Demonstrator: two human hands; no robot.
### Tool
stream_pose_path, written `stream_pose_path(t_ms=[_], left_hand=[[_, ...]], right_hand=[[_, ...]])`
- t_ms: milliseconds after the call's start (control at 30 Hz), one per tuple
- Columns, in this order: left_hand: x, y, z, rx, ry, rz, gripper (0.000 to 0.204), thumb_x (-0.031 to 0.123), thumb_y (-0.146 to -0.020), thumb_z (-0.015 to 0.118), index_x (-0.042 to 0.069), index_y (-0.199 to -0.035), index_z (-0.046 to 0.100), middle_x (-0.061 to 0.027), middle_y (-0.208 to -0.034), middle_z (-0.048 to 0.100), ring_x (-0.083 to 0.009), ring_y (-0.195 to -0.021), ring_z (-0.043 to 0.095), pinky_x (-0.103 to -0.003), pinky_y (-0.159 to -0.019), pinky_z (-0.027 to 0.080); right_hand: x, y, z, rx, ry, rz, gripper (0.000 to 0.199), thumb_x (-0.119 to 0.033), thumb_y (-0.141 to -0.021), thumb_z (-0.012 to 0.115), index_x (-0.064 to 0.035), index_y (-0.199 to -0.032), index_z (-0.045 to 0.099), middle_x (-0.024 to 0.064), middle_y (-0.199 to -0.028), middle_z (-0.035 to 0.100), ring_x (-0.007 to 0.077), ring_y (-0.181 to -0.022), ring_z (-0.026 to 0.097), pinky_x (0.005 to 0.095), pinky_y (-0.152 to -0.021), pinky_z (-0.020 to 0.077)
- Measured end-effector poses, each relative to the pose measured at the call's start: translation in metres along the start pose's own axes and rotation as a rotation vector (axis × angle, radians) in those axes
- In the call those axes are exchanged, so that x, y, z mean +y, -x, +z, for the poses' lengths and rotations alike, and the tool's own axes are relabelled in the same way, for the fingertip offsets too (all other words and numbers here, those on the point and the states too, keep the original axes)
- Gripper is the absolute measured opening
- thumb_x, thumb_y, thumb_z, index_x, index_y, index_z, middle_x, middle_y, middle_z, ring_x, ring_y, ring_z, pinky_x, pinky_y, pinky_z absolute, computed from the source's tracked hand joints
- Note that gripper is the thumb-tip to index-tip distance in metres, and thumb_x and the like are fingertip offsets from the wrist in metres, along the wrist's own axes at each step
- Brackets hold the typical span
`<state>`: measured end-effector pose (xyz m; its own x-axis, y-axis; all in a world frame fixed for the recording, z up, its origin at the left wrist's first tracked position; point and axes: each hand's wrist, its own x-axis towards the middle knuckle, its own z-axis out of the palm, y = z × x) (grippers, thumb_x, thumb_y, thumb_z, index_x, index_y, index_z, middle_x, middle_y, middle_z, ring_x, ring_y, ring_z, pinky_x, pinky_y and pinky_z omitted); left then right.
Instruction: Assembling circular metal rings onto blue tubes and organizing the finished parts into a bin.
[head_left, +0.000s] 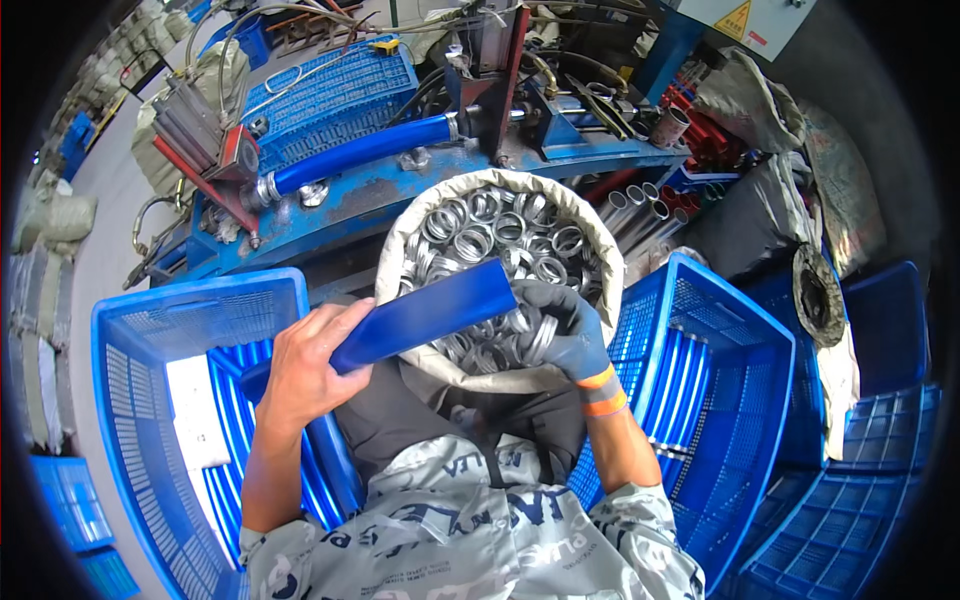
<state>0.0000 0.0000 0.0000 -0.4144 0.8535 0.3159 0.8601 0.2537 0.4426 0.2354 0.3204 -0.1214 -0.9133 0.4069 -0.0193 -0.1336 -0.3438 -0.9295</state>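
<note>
Bright light, glints on metal rings [510,228]; fisheye bending, blackened corners.

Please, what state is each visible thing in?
Left hand: closed around blue tube
Blue tube: held, tilted
Right hand: gloved, holding metal rings
Sack: open, holding many rings
Left crate: open, holding tubes
Right crate: open, holding tubes
Bench tube: lying crosswise

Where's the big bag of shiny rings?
In the head view, the bag sits near the middle, between the left crate and the right crate.
</note>
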Motion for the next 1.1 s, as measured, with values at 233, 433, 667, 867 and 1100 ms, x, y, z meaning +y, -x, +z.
stream_pose_path(t_ms=[233,433,667,867,1100], left_hand=[[0.008,-0.011,-0.013,-0.09,-0.071,0.062,0.078,0.008,-0.07,0.086,0.013,-0.147,0.077,-0.0105,-0.12,0.079,-0.036,-0.106,0.076,-0.047,-0.091,0.062],[0.013,-0.012,-0.008,-0.146,-0.099,0.08,0.078,0.01,-0.07,0.086,0.015,-0.148,0.077,-0.0099,-0.118,0.077,-0.0346,-0.107,0.075,-0.047,-0.092,0.062],[0.011,-0.01,0.002,-0.145,-0.103,0.079,0.079,0.007,-0.067,0.086,0.011,-0.146,0.078,-0.012,-0.117,0.079,-0.0363,-0.104,0.077,-0.047,-0.093,0.062],[0.008,-0.008,0.02,-0.094,-0.084,0.049,0.084,0.007,-0.067,0.087,0.011,-0.15,0.076,-0.0135,-0.123,0.079,-0.0394,-0.107,0.077,-0.048,-0.096,0.062],[-0.006,0.006,0.031,0.247,0.417,-0.327,0.079,0.019,-0.087,0.093,-0.002,-0.157,0.064,-0.0147,-0.136,0.077,-0.0214,-0.116,0.076,-0.041,-0.106,0.059]], right_hand=[[-0.009,0.003,0.018,-0.039,-0.05,-0.18,0.123,-0.009,-0.076,0.109,0.0021,-0.176,0.038,0.0184,-0.159,0.066,0.0293,-0.146,0.066,0.0453,-0.126,0.0524],[-0.01,0.009,0.021,-0.01,-0.16,-0.106,0.109,-0.008,-0.087,0.102,0.0031,-0.177,0.042,0.0201,-0.158,0.068,0.0244,-0.134,0.072,0.041,-0.117,0.058],[-0.019,0.014,0.013,-0.059,0.108,-0.066,0.089,-0.016,-0.1,0.092,0.0049,-0.175,0.049,0.0007,-0.133,0.075,0.0029,-0.097,0.063,0.0201,-0.088,0.0513],[-0.016,0.001,0.015,0.004,0.144,-0.129,0.078,-0.027,-0.109,0.082,0.0061,-0.173,0.05,0.0056,-0.136,0.077,0.0064,-0.102,0.069,0.0241,-0.092,0.0557],[0.0,-0.012,0.008,0.327,0.076,0.039,0.03,-0.026,-0.117,0.069,0.002,-0.119,0.078,0.0,-0.096,0.078,0.0095,-0.086,0.07,0.0268,-0.073,0.0548]])
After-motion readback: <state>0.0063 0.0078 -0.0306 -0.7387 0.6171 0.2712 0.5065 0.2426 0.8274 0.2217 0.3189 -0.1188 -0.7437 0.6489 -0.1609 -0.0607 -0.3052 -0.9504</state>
